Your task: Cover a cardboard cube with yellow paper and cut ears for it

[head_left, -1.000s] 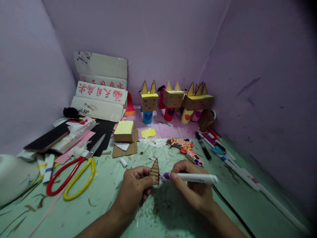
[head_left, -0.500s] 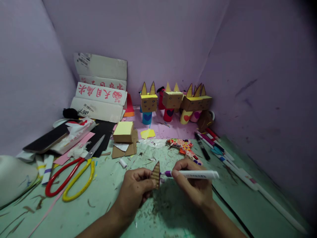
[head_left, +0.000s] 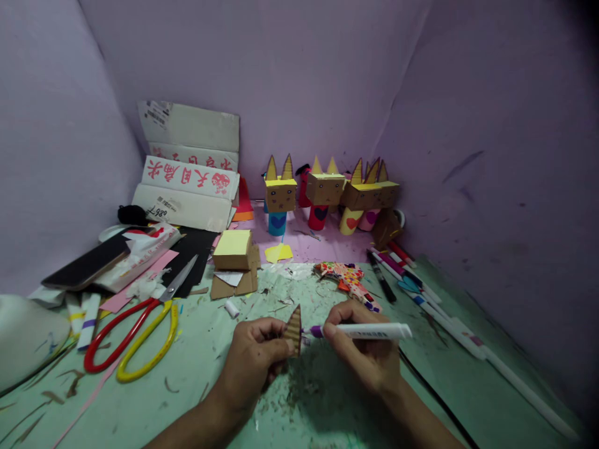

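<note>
My left hand point(head_left: 255, 358) pinches a small pointed piece of corrugated cardboard point(head_left: 294, 327), held upright just above the green table point(head_left: 154, 386). My right hand point(head_left: 362, 349) grips a white marker point(head_left: 369, 331) with a purple tip, lying nearly level, its tip touching the cardboard piece's right side. Both hands are closed around what they hold, low in the middle of the view.
Red and yellow scissors point(head_left: 135, 330) lie to the left. A yellow-topped cardboard block point(head_left: 233, 249) stands behind. Several cardboard figures with pointed ears point(head_left: 327, 193) line the back wall. Markers point(head_left: 412, 280) lie at right, printed boxes point(head_left: 187, 181) and a phone point(head_left: 87, 265) at left.
The hands, cardboard piece and marker have lifted slightly and shifted a little right; the marker tip stays against the cardboard. The view has shifted slightly.
</note>
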### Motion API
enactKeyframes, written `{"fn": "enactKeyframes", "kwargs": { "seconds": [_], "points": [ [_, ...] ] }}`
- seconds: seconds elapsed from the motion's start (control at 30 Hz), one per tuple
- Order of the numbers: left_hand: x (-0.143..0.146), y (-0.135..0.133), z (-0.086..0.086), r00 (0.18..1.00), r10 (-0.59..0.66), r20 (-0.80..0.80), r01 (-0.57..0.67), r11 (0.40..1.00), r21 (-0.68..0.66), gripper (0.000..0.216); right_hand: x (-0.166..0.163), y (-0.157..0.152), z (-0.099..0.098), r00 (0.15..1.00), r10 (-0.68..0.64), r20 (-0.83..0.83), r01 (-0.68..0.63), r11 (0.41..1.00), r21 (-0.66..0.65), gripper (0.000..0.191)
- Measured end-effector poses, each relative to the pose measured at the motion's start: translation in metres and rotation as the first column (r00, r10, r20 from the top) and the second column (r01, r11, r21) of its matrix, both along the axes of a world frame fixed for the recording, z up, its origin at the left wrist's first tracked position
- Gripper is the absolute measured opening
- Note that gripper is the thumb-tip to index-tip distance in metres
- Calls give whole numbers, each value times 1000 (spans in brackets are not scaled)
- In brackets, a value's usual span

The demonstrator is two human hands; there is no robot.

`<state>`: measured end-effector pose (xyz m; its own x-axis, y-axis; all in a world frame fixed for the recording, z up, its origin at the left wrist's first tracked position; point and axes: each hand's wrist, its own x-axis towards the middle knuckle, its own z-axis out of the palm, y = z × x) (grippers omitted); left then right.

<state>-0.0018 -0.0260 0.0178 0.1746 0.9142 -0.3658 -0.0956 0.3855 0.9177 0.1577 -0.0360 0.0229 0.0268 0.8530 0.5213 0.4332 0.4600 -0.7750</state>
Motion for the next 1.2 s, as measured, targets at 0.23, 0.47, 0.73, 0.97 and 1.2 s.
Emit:
{"fn": "enactKeyframes", "kwargs": {
  "seconds": [0.23, 0.47, 0.73, 0.97, 1.2],
  "points": [
    [-2, -1, -2, 999, -32, -5, 32, 999, 6, 11, -2, -2, 1, 999, -12, -42, 11, 999, -37, 15],
    [-2, -1, -2, 998, -55, 14, 55, 998, 13, 9, -3, 0, 1, 993, -63, -96, 61, 998, -28, 14],
    [-2, -2, -3, 998, -55, 23, 55, 998, 16, 8, -2, 2, 2, 989, -114, -97, 115, 993, 0, 11],
    [-2, -1, -6, 998, -57, 23, 57, 998, 23, 9, -2, 1, 1, 990, -105, -99, 103, 994, -26, 13],
    [-1, -2, -3, 998, -45, 35, 45, 999, 11, 8, -2, 1, 0, 989, -83, -121, 77, 996, -52, 15]
  ]
}}
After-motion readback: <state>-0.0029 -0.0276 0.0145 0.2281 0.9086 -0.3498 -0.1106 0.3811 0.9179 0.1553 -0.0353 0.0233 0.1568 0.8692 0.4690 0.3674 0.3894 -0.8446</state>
